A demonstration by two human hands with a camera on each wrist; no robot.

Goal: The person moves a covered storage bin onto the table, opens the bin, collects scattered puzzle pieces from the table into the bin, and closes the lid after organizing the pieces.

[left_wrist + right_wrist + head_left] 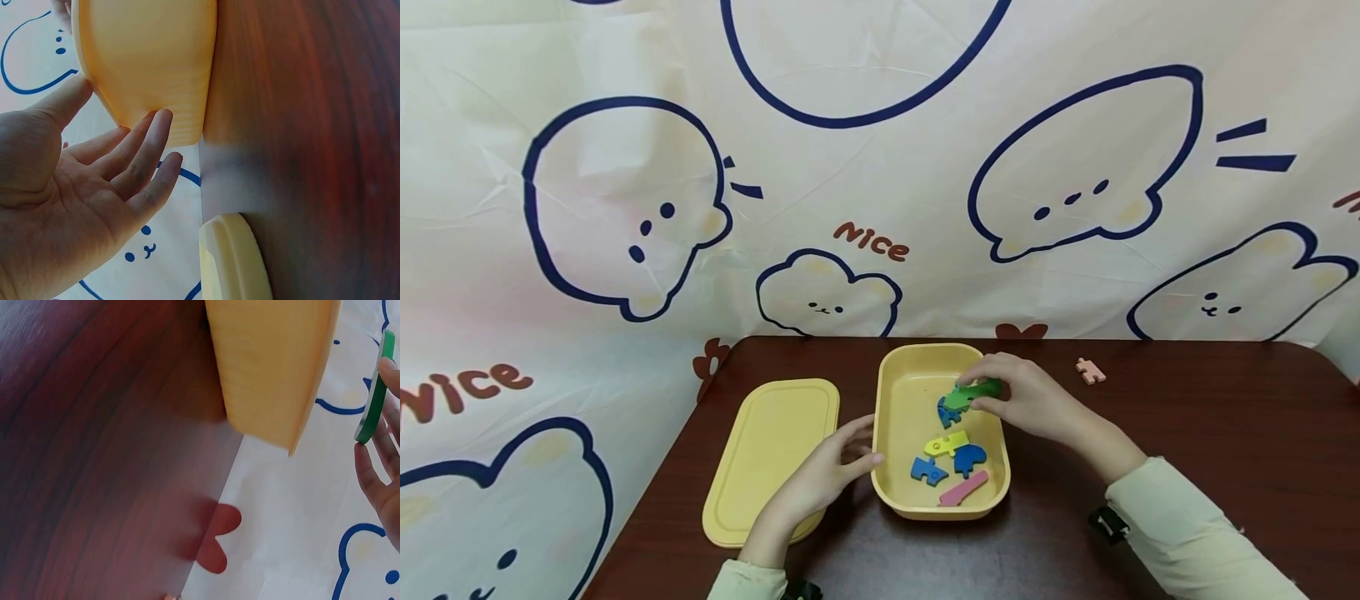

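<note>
Over the far part of the yellow box (pixel 891 392), my right hand (pixel 1022 392) pinches a green puzzle piece (pixel 981 392) between thumb and fingers. The right wrist view shows this piece (pixel 375 403) edge-on, raised above the box rim. My left hand (pixel 827 471) is at the box's left side, thumb at the rim and loosely extended fingers (pixel 156 134) along the outer wall. Inside the box lie a yellow piece (pixel 946 444), a pink piece (pixel 964 489) and several blue pieces (pixel 929 471). One blue piece (pixel 950 414) is partly hidden under the green one.
A yellow lid (pixel 767 450) lies on the brown table (pixel 1187 433), left of the box and partly behind my left hand. A light pink puzzle piece (pixel 1090 371) lies toward the table's back edge. Behind hangs a white cloth (pixel 925 192) printed with cartoon faces.
</note>
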